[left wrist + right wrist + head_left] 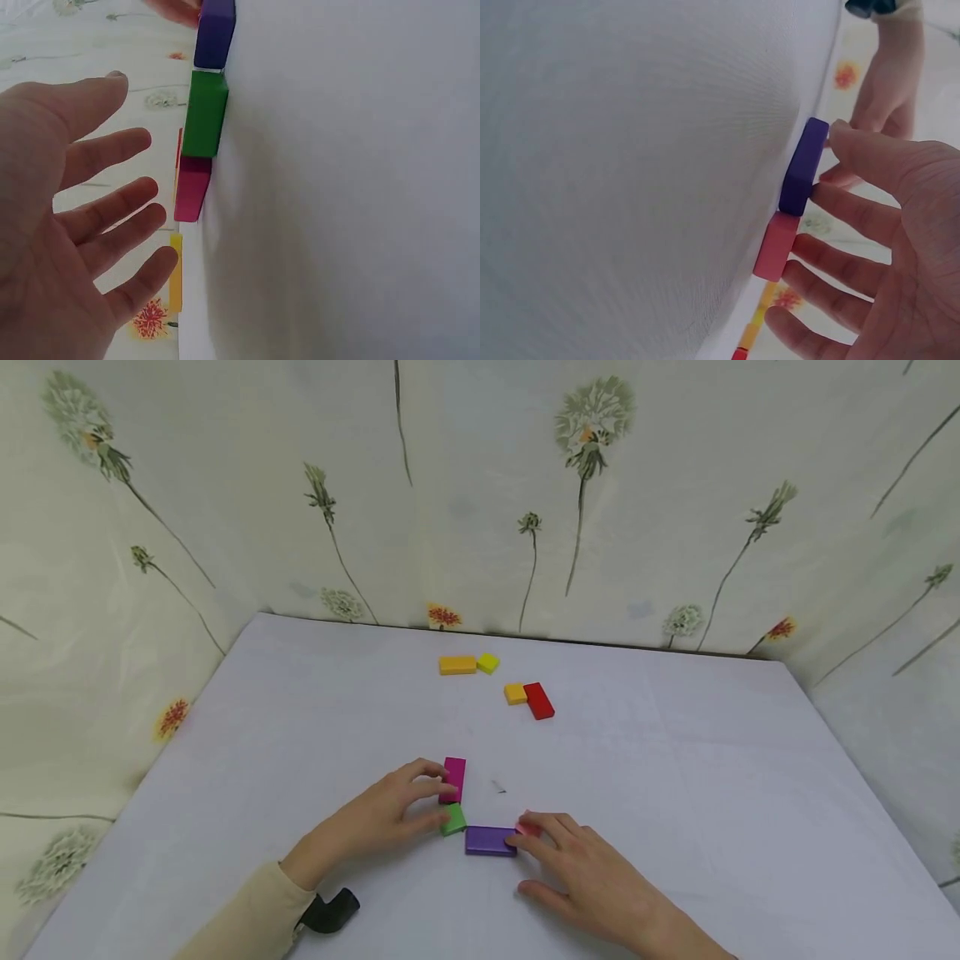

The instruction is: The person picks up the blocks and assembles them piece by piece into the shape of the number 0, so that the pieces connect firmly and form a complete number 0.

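In the head view my left hand (393,806) hovers with spread, slightly bent fingers at the left side of a magenta block (455,772) and a small green block (454,821). The left wrist view shows a gap between its fingers and the green block (204,112). To the right lies a long purple block (483,841), its left end near the green one. My right hand (588,872) has its index fingertip at the purple block and other fingertips at a small pink block (777,246). From above, those fingers partly cover the pink one.
Farther back on the white table (675,777) lie an orange block (457,666) beside a small yellow block (488,663). Nearer, a small orange-yellow block (514,694) touches a red block (539,701). A black device (332,912) sits at the left wrist. Flowered cloth (465,510) hangs behind.
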Available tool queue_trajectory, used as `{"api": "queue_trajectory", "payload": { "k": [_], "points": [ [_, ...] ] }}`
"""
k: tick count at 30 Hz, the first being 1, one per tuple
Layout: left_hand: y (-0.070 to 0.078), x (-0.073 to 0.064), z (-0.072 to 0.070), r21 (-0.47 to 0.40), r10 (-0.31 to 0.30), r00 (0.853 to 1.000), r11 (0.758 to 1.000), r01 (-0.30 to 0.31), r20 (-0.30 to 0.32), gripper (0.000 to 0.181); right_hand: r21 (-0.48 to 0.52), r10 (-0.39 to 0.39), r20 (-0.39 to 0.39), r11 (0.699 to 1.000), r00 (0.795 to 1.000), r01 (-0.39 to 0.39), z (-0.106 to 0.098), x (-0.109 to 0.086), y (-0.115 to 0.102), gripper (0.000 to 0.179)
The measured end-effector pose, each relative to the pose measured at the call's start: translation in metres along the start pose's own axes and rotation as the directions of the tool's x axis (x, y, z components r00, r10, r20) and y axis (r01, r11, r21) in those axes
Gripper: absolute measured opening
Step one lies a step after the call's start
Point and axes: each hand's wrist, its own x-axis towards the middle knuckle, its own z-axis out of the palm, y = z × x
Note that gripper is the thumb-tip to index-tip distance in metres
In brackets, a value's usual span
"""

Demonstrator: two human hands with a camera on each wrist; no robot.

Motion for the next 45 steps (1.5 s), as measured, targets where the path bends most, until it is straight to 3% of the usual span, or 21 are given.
{"api": "queue_trajectory", "payload": {
  "k": [5, 11, 25, 30, 37, 45],
  "points": [
    [0.005, -0.009, 0.008, 0.067, 0.018, 1.000, 0.998, -0.020, 0.022, 0.041, -0.010, -0.004, -0.011, 1.000, 1.000, 0.004, 0.001, 0.000, 0.000, 0.051],
    [0.008, -0.018, 0.014, 0.076, 0.024, 0.999, 0.997, -0.026, 0.024, 0.041, -0.009, -0.005, -0.021, 1.000, 1.000, 0.004, 0.001, 0.000, -0.001, 0.051],
    [0.009, -0.023, 0.015, 0.107, 0.038, 0.999, 0.993, -0.039, 0.010, 0.039, 0.001, 0.002, -0.030, 1.000, 1.000, -0.002, -0.001, 0.003, -0.002, 0.048],
    [0.009, -0.023, 0.015, 0.103, 0.046, 0.999, 0.994, -0.047, 0.010, 0.039, -0.002, -0.005, -0.101, 1.000, 0.995, 0.005, -0.004, 0.003, -0.001, 0.043],
    [0.008, -0.021, 0.015, 0.096, 0.046, 0.999, 0.994, -0.047, 0.012, 0.039, -0.007, -0.018, -0.259, 1.000, 0.966, 0.016, -0.013, 0.010, 0.013, 0.036],
    [0.007, -0.022, 0.015, 0.074, 0.032, 0.999, 0.997, -0.035, 0.031, 0.040, 0.015, 0.092, -0.278, 0.996, 0.956, -0.091, -0.021, 0.024, 0.039, 0.035]
  ]
}}
